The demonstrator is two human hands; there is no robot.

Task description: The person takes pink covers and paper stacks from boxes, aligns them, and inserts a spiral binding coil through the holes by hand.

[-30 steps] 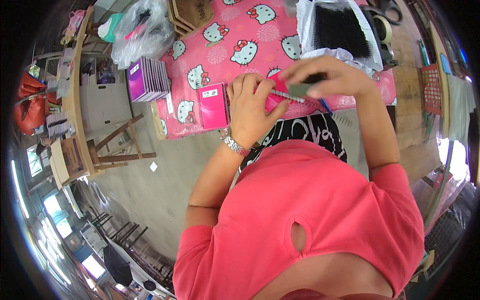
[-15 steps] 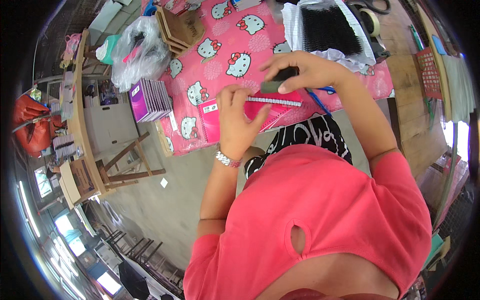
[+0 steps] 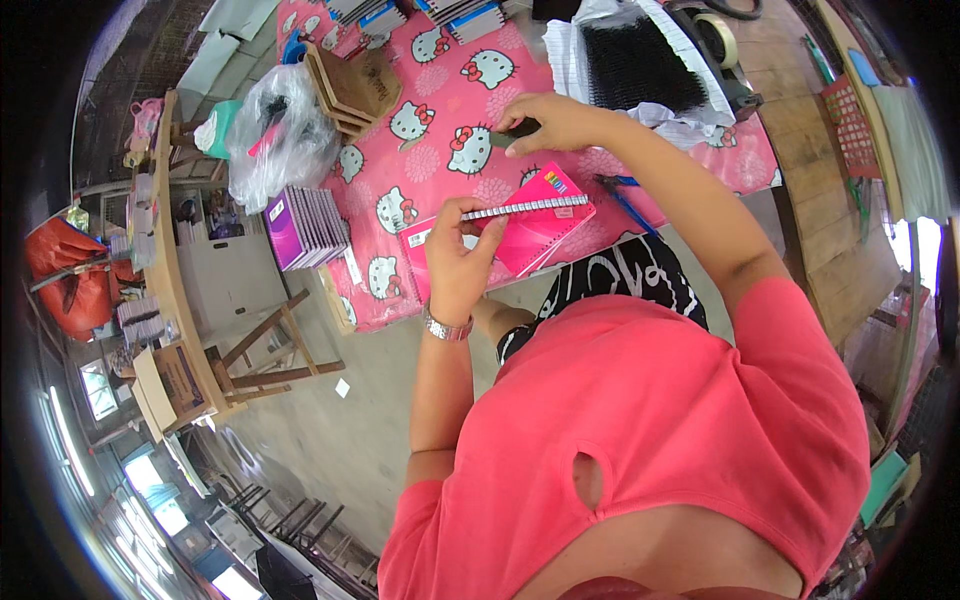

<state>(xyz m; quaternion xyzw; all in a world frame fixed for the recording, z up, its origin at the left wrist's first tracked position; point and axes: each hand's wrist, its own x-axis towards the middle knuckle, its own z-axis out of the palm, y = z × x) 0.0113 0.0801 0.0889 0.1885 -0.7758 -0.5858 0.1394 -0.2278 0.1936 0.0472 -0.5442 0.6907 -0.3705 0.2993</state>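
Observation:
Two pink notebooks (image 3: pixel 565 225) lie overlapping near the table's front edge, with dark coil binding along an edge. Across them runs a narrow whitish strip (image 3: pixel 530 207) with evenly spaced dark marks. My left hand (image 3: pixel 462 262), wearing a metal watch, is closed around the strip's left end, thumb and fingers pinching it above the notebooks. Farther off, my right hand (image 3: pixel 555 125) grips a small dark block (image 3: pixel 508 138) with a greenish-grey side, its fingers curled over the top. Blue-handled pliers (image 3: pixel 632 205) lie to the right of the notebooks.
Purple notebooks (image 3: pixel 305 230) stand stacked at the table's left edge. Behind them are a clear plastic bag (image 3: pixel 280 135) and wooden boards (image 3: pixel 355 85). Black wire coils (image 3: pixel 643 68) rest on white paper at the far right, beside a tape roll (image 3: pixel 716 40). More notebooks (image 3: pixel 465 20) lie at the back.
My right hand has moved left and away from the notebooks with the dark block. My left hand has shifted slightly left and nearer, and the strip's right end now tilts up.

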